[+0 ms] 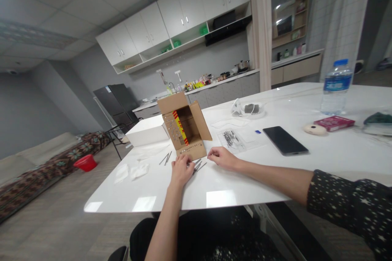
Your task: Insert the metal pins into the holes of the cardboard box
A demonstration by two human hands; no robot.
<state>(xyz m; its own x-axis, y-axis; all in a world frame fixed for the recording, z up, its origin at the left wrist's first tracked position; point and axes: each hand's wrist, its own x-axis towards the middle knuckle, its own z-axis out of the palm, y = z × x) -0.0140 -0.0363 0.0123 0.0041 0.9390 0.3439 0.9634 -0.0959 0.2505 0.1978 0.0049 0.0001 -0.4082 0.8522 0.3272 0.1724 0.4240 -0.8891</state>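
Note:
An open cardboard box (200, 124) with yellow-and-red tape stands tilted on the table, its opening turned towards me. Small shiny dots are scattered over its side and lower flap. My left hand (182, 169) rests at the near edge of that flap, fingers slightly bent and thumb apart, with no object seen in it. Several thin grey metal sticks (199, 166) lie just right of its thumb; their exact kind is unclear. To the right of the flap, my right hand (223, 158) is closed in a pinch. Whatever its fingertips hold is too small to make out.
More thin sticks (165, 158) and crumpled white tissues (139, 171) lie left. A white box (147, 131) stands behind them. Rightwards are a plastic bag with dark small pieces (231, 139), a phone (284, 140), a maroon box (333, 122) and a water bottle (336, 89).

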